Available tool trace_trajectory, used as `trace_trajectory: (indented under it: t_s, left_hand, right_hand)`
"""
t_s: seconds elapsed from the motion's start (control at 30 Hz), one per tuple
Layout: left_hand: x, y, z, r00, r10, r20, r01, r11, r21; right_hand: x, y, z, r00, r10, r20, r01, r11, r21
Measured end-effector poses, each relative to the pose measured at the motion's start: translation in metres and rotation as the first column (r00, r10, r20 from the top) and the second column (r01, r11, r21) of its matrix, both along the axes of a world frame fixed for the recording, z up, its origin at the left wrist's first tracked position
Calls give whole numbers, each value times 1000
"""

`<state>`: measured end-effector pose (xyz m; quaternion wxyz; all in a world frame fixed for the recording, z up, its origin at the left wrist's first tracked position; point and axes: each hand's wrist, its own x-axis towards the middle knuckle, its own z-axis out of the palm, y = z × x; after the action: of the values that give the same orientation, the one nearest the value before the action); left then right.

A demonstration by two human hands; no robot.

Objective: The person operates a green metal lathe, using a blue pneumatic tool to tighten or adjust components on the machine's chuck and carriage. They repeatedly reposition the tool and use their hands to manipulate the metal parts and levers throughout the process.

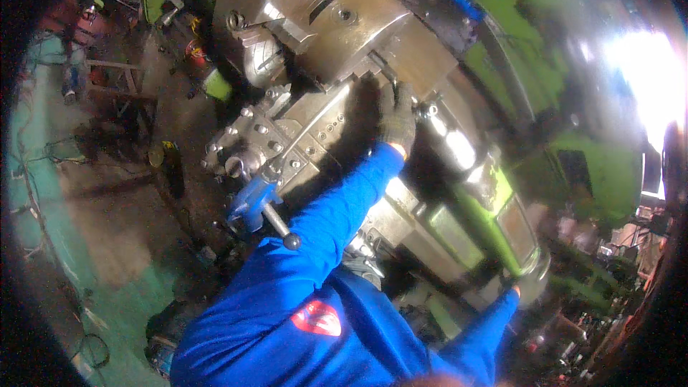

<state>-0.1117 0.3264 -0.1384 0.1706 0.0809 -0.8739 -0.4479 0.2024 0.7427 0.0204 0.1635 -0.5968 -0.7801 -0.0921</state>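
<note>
Left hand (396, 118), dark-gloved, rests against the lathe's steel workpiece (401, 43) beside the chuck (287, 0); grip indiscernible. Right hand (517, 288) closed on a handwheel (534, 279) near the green bed (466, 215).

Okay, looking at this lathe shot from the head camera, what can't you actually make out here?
Head view only:
- Left hand: dark glove against the dark gap under the chuck; whether the fingers grip anything cannot be told.
- Right hand: small, near the lower right, merging with the machine's edge; its hold is unclear.
- Upper right: window glare washes out the lathe bed there.
- Lower right: clutter blurred, bent by the fisheye rim.
</note>
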Motion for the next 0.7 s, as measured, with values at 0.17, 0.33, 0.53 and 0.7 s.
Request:
trace_trajectory:
  t_s: [0.17,0.33,0.53,0.7]
  left_hand:
    - [5,-17,39,988,-120,97,108,986,126]
    - [0,-14,43,984,-135,112,50,827,560]
    - [4,-12,29,998,-22,-62,23,1000,12]
    - [2,-10,29,992,-109,64,46,785,618]
  right_hand:
    - [10,26,-7,988,-99,120,90,993,80]
    - [0,25,-1,1000,1,13,0,997,-76]
    - [-18,-6,12,993,-98,69,106,985,-136]
    - [10,34,-6,828,57,-558,-353,826,-439]
